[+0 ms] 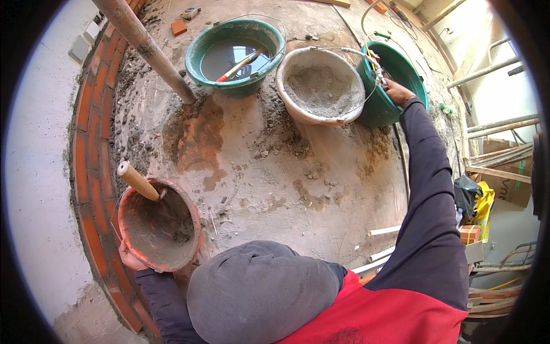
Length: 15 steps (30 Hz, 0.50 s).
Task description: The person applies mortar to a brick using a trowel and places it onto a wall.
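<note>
My left hand (130, 254) is closed on the side of an orange bucket (192, 218), which has wet grey mortar inside and a wooden-handled tool (139, 181) standing in it. My right hand (398, 92) reaches to a tall green bucket (417, 77), closed at its rim near a white, wrapped handle or cord with other items; exactly what it grips is unclear. Beside it sits a whitish basin of grey powder (291, 117). Left of that, a green basin (200, 69) holds murky water and a red-and-yellow handled tool (232, 71).
A curved brick course (91, 172) runs along the white wall at left. A metal pole (166, 69) stands beside it. A loose brick (178, 27) lies behind. Pipes (384, 230), boards, cardboard and a yellow bag (484, 200) lie at right. My grey-covered knee fills the lower middle.
</note>
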Tool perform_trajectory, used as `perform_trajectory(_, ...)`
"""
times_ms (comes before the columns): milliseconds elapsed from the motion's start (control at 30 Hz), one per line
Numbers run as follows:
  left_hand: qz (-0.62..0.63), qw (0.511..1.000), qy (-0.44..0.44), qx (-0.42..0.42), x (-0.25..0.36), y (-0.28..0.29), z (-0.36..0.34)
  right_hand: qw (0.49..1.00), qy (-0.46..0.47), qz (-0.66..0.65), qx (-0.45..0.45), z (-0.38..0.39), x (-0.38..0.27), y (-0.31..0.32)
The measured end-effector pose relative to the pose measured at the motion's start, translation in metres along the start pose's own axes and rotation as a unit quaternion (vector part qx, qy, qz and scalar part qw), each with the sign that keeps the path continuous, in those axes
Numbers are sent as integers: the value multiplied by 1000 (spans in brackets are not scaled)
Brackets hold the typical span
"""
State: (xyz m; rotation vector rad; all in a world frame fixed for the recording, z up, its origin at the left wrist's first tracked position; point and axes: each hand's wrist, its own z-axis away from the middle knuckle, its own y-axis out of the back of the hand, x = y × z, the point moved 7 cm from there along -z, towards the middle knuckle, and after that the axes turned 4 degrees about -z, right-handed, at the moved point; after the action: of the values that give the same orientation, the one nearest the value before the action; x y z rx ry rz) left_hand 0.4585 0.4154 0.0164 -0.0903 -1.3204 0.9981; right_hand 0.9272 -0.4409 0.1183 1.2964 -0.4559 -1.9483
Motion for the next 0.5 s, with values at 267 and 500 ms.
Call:
perform_trajectory(267,-10,1000,-9,-5,8,-23,14,974,65,-159,148,23,-11,7)
perform_trajectory(500,8,999,-1,-35,16,-42,31,881,-49,-381,277,-25,19,41)
